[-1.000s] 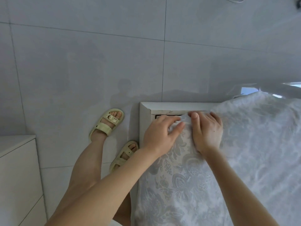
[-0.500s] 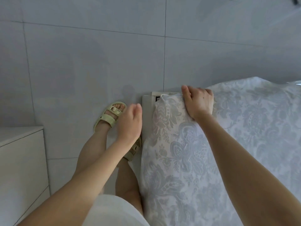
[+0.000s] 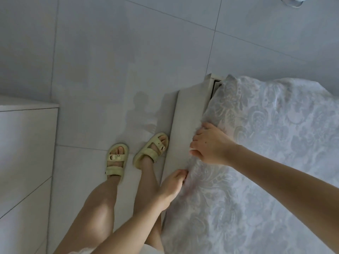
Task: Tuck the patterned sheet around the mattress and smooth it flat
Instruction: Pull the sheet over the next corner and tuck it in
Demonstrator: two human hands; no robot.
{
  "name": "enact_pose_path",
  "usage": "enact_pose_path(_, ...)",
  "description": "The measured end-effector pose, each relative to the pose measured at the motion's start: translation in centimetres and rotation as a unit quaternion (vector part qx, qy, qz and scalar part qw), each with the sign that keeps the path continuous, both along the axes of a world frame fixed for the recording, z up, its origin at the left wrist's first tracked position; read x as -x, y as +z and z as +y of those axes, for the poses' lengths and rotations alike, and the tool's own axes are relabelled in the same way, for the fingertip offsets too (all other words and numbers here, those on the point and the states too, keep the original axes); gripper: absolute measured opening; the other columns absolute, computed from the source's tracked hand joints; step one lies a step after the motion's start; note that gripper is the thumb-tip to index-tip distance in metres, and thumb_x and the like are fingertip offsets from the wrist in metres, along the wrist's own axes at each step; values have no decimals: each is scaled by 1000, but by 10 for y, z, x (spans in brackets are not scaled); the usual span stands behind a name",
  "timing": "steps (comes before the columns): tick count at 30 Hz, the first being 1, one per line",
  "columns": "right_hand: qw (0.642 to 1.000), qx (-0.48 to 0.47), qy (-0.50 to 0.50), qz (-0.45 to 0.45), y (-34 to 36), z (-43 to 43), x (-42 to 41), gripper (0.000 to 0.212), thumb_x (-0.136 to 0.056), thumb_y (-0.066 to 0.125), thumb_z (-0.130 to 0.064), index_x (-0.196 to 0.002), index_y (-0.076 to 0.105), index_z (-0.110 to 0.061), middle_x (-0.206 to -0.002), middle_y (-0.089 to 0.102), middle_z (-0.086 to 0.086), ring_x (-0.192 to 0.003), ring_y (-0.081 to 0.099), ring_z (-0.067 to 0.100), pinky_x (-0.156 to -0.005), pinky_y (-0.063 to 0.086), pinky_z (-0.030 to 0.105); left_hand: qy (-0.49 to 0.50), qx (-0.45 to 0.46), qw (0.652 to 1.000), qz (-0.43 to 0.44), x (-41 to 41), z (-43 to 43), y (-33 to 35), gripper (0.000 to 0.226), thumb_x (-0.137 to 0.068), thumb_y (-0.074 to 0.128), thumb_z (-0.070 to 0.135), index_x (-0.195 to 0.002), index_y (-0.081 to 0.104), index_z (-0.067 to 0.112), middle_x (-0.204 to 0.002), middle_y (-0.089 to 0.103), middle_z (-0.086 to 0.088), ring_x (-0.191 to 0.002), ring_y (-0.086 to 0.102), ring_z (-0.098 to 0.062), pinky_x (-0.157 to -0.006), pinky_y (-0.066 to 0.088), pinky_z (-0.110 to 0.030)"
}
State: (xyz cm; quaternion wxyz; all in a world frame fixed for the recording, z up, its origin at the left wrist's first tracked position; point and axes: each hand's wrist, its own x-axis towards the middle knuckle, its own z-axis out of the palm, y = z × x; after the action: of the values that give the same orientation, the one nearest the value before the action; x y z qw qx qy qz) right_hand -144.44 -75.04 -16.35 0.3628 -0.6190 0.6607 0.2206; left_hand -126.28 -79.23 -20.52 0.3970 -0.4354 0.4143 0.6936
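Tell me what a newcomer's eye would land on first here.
The grey-and-white patterned sheet fills the right side, draped over the bed beside the white bed frame. At its left edge the right hand presses the fabric down while the left hand pinches it nearer the camera. A pair of pale yellow sandals stands on the tiled floor beside the frame.

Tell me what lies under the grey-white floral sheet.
The grey-white floral sheet hides the mattress completely. Only the pale bed frame and a dark corner gap show beside it.
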Motion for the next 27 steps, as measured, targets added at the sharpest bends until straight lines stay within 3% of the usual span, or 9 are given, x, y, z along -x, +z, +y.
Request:
enact_pose_path(2, 1000, -19, 1, -10, -2, -11, -1, 52, -98, 17, -42, -98, 65, -22, -101, 67, -5, -101, 57, 18, -93, 32, 34, 36, 4, 999, 12, -12, 9, -6, 37, -88, 37, 36, -98, 67, 17, -101, 68, -7, -95, 62, -21, -89, 46, -33)
enact_pose_path(5, 996, -76, 44, 3, -8, -16, -2, 54, -100, 16, -46, -100, 64, -22, -103, 66, -6, -102, 56, 15, -92, 32, 33, 82, -4, 996, 31, -25, 18, -12, 38, -97, 34, 29, -100, 69, 13, -100, 69, -5, -93, 62, -17, -86, 45, -28)
enact_pose_path(9, 980, -159, 113, 37, -18, -14, -16, 62, -99, 12, -50, -91, 64, -17, -104, 66, 0, -106, 56, 19, -101, 29, 35, 125, -5, 991, 48, -23, 25, -15, 44, -93, 35, 36, -83, 63, 4, -76, 60, -3, -75, 54, -18, -74, 40, -31)
enact_pose_path(11, 974, -210, 67, 40, -17, -21, -20, 65, -99, 10, -51, -69, 50, -10, -85, 62, 3, -92, 56, 18, -94, 35, 34, 146, -33, 988, 41, -21, 30, -16, 48, -89, 34, 46, -84, 66, 10, -85, 66, -1, -83, 59, -19, -81, 43, -30)
enact_pose_path(14, 966, -253, 13, 60, -1, -17, -17, 72, -95, 5, -58, -56, 43, -11, -61, 46, 0, -61, 45, 14, -71, 40, 31, 127, -111, 984, 48, -24, 45, -5, 58, -92, 27, 59, -101, 72, 25, -104, 71, 0, -99, 65, -18, -93, 49, -33)
enact_pose_path(17, 972, -218, 19, 84, 11, -9, -15, 78, -90, 1, -64, -52, 46, -13, -56, 50, -1, -56, 48, 12, -62, 39, 29, 156, -176, 972, 10, -21, 64, 2, 57, -94, 24, 61, -104, 70, 30, -109, 70, -1, -101, 66, -16, -92, 52, -33)
enact_pose_path(20, 976, -191, 34, 96, -12, -17, -15, 78, -91, 3, -66, -58, 50, -13, -63, 50, 0, -69, 52, 18, -70, 36, 32, 202, -204, 957, -31, -12, 68, -10, 58, -96, 22, 59, -119, 63, 26, -113, 67, 0, -100, 64, -14, -80, 51, -24)
enact_pose_path(24, 979, -182, 38, 87, -45, -21, -17, 77, -91, 6, -67, -68, 55, -12, -89, 64, 5, -93, 58, 25, -75, 35, 33, 189, -175, 966, -18, -6, 61, -27, 63, -94, 19, 63, -128, 57, 26, -128, 61, 0, -113, 58, -15, -98, 44, -30)
enact_pose_path(27, 986, -149, 3, 73, -47, -20, -15, 74, -91, 10, -67, -62, 51, -12, -73, 56, 3, -79, 52, 24, -72, 37, 32, 144, -157, 977, -13, -7, 49, -24, 69, -94, 15, 63, -130, 56, 21, -132, 57, -4, -118, 56, -21, -104, 41, -33)
